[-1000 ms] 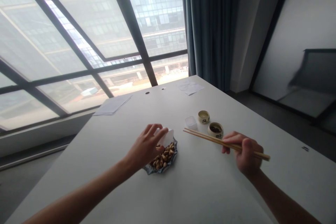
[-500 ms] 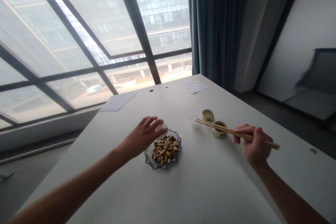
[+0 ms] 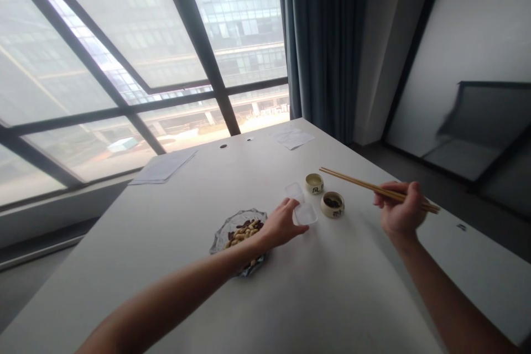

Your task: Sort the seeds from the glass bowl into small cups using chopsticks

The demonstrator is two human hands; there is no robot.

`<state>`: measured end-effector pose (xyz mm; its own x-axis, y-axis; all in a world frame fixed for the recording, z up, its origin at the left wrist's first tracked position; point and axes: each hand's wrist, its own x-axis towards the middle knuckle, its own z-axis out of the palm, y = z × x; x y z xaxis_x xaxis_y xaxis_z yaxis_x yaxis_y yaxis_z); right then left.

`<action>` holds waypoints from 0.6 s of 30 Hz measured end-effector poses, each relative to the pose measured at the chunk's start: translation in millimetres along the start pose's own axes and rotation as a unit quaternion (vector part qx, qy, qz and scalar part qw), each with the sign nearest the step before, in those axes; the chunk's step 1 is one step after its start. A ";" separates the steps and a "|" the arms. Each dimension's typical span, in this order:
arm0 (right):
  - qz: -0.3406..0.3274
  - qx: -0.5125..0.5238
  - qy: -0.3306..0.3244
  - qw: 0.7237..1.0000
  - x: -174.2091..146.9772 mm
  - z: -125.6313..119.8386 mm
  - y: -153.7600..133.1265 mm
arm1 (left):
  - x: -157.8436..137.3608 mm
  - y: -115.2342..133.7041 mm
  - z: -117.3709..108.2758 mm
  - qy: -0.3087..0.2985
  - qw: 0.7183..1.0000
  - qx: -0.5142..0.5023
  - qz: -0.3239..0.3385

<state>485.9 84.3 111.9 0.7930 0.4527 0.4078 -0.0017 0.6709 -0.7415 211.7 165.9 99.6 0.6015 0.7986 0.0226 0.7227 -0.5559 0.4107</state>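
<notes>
My left hand (image 3: 285, 223) grips a small clear plastic container (image 3: 306, 214) between its thumb and fingers, low over the white table. Just behind that one is a second clear container (image 3: 294, 192). Below my left forearm, partly covered by it, sits a scalloped glass bowl (image 3: 218, 239) with peanuts (image 3: 244, 231) and some dark pieces in it. My right hand (image 3: 401, 211) holds a pair of wooden chopsticks (image 3: 352, 180), their tips pointing left in the air. Left of the tips stands a small ceramic cup (image 3: 314, 183); a nearer ceramic cup (image 3: 332, 205) contains dark pieces.
Paper sheets (image 3: 164, 167) lie at the table's (image 3: 232, 177) far left edge, and more paper (image 3: 292, 137) at the back. A window (image 3: 166, 27) and a blue curtain (image 3: 327, 38) stand behind. A small dark item (image 3: 461, 227) lies near the right edge.
My left hand has moved right with a clear container, from above the glass bowl to beside the other container. The chopstick tips have swung up and away from the containers. The view has shifted.
</notes>
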 end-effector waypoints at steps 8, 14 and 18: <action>0.003 0.005 -0.012 1.000 1.2 -2.2 -0.9 | 16.3 -2.6 7.1 0.005 0.998 0.048 -0.029; -0.011 0.011 0.000 1.000 6.4 -3.1 -3.4 | 11.0 -5.0 -2.9 -0.003 0.998 0.070 -0.004; -0.011 0.017 0.006 1.000 8.3 -3.8 -3.2 | 13.9 -2.7 -6.0 -0.014 0.996 0.091 0.007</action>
<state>494.8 83.7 115.6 0.8002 0.4302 0.4180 -0.0041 0.7008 -0.7134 216.1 179.9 104.3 0.6196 0.7849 0.0005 0.7622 -0.6019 0.2382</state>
